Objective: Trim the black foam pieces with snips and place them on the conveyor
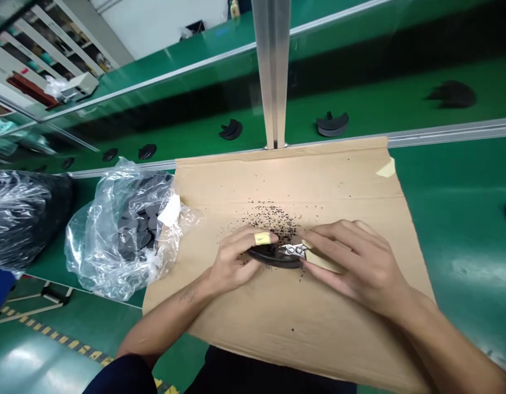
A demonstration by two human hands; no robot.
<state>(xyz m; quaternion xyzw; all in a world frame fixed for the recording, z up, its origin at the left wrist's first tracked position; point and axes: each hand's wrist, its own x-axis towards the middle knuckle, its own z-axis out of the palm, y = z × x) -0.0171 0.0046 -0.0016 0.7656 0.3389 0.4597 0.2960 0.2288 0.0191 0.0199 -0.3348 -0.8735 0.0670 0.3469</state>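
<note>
My left hand (234, 260) is closed around the left end of a black curved plastic part (280, 261), with yellow tape wrapped on one finger. My right hand (360, 265) grips a pair of nippers (294, 250) with pale yellow handles. Their metal jaws point left and sit at the upper side of the black part; the exact contact is too small to make out. Many tiny black bits (273, 216) lie scattered just beyond both hands on a cardboard sheet (277, 323).
A clear plastic bag (92, 241) of dark parts lies left of the cardboard, beside a larger black-filled bag (25, 213). A metal post (273, 71) rises at the cardboard's far edge. Beyond it, similar black parts (333, 125) rest along a green surface (302, 109).
</note>
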